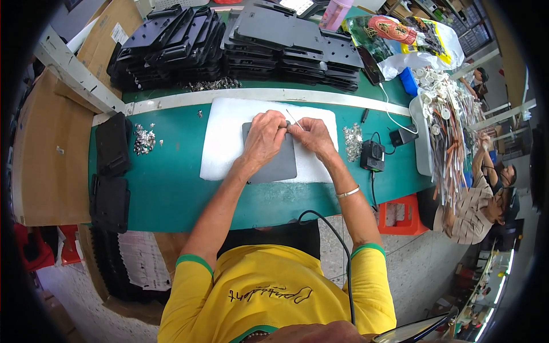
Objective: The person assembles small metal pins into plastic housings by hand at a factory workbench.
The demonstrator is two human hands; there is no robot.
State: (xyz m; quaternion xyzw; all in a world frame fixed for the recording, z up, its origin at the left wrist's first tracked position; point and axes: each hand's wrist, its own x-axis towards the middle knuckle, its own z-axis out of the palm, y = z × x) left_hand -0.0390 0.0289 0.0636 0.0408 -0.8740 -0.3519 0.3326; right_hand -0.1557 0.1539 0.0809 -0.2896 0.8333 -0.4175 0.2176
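A dark grey flat panel (280, 166) lies on a white foam pad (226, 143) on the green workbench. My left hand (264, 136) rests on the panel's upper edge, fingers curled around a small part. My right hand (311, 134) meets it at the same spot, pinching something small; a thin metal rod (294, 119) sticks up between the two hands. What exactly is pinched is too small to tell. A metal bracelet sits on my right wrist.
Small metal parts lie in piles at left (144, 140) and right (353, 142) of the pad. Stacks of black panels (240, 43) fill the back; more lie at left (111, 171). A black power adapter (373, 155), a tray of white parts (440, 108) and seated people at right.
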